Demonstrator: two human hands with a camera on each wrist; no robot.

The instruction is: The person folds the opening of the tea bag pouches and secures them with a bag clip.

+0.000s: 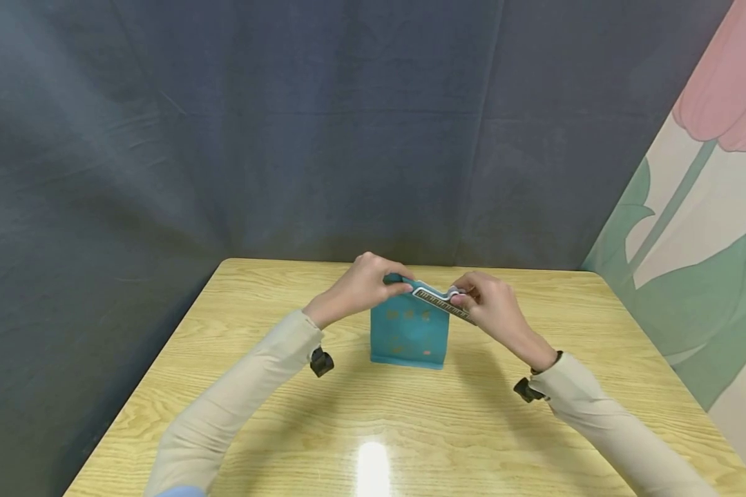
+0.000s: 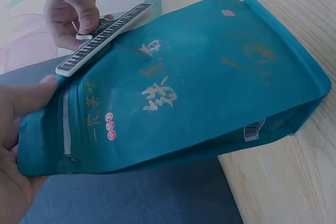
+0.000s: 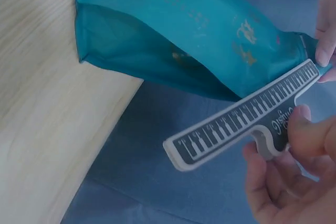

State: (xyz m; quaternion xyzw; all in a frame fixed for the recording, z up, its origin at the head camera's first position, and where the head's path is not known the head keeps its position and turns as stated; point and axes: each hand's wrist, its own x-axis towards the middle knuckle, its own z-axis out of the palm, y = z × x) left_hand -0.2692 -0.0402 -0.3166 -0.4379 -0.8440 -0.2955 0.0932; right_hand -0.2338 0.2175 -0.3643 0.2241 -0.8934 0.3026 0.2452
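Note:
A teal tea pouch [image 1: 408, 333] with gold lettering stands on the table, its zip strip showing near the top in the left wrist view. My left hand [image 1: 365, 281] pinches the pouch's top edge between thumb and fingers. In my right hand [image 1: 494, 307] is a long clip [image 3: 247, 113] printed with piano keys, pinched by its handle. One end of the clip meets the pouch's top beside my left thumb [image 2: 37, 95]; its other end sticks out to the right, tilted down. Whether the clip's jaws enclose the pouch edge, I cannot tell.
The wood-grain table [image 1: 373, 407] spreads around the pouch, with a dark curtain [image 1: 348, 138] behind and at the left. A wall painted with a pink tulip [image 1: 721, 103] borders the right side. Each wrist wears a small black camera [image 1: 320, 362].

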